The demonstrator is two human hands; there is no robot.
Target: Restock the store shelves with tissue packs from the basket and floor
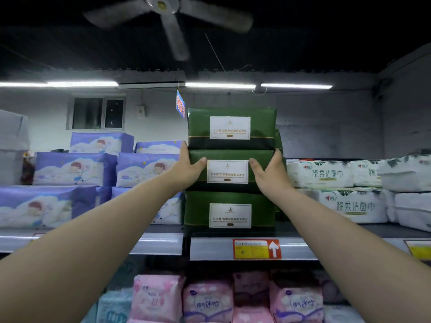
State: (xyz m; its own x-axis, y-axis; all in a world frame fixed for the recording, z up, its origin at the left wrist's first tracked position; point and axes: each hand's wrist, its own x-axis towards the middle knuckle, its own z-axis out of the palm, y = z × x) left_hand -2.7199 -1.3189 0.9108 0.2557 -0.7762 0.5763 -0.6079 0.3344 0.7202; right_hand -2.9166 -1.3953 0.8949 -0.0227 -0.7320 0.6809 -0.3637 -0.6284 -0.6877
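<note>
Three dark green tissue packs with white labels stand stacked on the top shelf [291, 249]. My left hand [187, 167] grips the left end of the middle green pack [227, 171], thumb on its front. My right hand [270, 173] grips that pack's right end in the same way. The top green pack [231, 127] rests on the middle one, and the bottom green pack [229, 212] sits on the shelf board. More green packs show behind the stack on its right side.
Purple tissue packs [74, 169] are piled to the left of the stack, white tissue packs [326, 173] to the right. Pink packs [207, 301] fill the shelf below. A red and yellow price tag [256, 249] hangs on the shelf edge. A ceiling fan [168, 10] spins overhead.
</note>
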